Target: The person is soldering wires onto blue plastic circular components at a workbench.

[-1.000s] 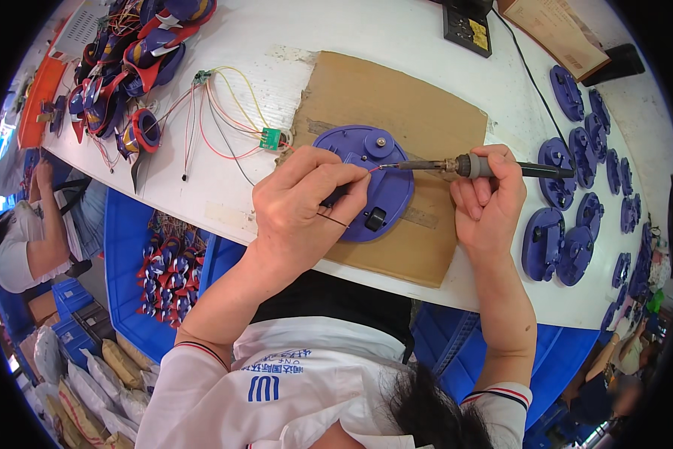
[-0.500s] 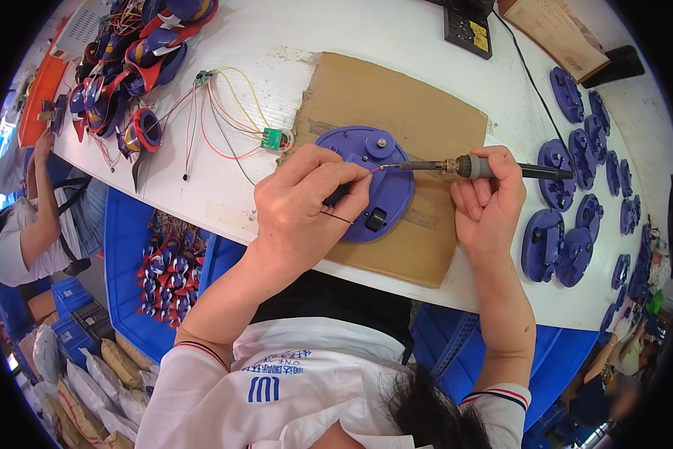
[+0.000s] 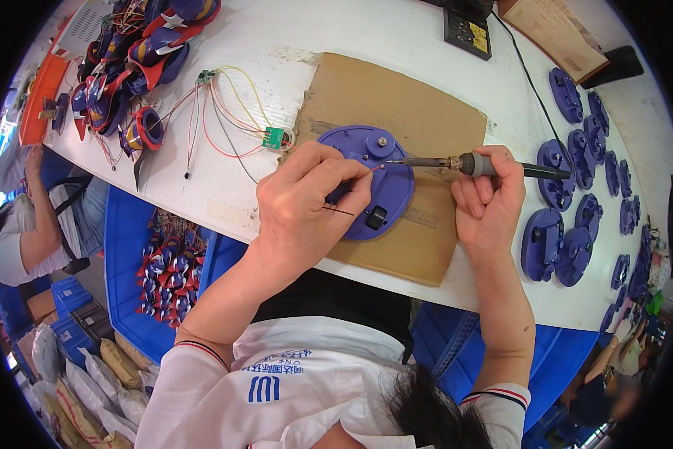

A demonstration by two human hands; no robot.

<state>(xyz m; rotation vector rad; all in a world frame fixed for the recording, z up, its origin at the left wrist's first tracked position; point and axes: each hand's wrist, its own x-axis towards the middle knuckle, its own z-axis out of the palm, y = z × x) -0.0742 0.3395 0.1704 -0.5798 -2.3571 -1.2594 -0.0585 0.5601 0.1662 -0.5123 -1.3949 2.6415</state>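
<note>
Purple plastic makes up the round plate (image 3: pixel 398 187), which lies on brown cardboard (image 3: pixel 426 105) on the white bench (image 3: pixel 396 37). The left hand (image 3: pixel 306 202) is over the plate's left side, with its thumb and finger pinched tight on a short red wire (image 3: pixel 378 168). A thin dark wire (image 3: pixel 339 211) pokes out under that hand. The right hand (image 3: pixel 490 194) is closed around the soldering iron (image 3: pixel 465 164), and the iron's tip points left, right by the end of the red wire. I cannot tell if they touch.

To do this well, hold the wire end very still, rest the hands so they do not shake, and bring just the tip to the wire. The fingers are close to the tip, so they could get burned. If the tip slips, it could also melt the plastic.

Left of the person, under the bench edge, a big blue bin (image 3: pixel 127 284) holds a heap of small purple, red and white parts (image 3: pixel 168 288), with thin wires at the top. At the back, a black tray (image 3: pixel 460 30) has a yellow pad (image 3: pixel 479 36) in it. More blue bins (image 3: pixel 553 359) are on the right, but I cannot tell what they hold.
</note>
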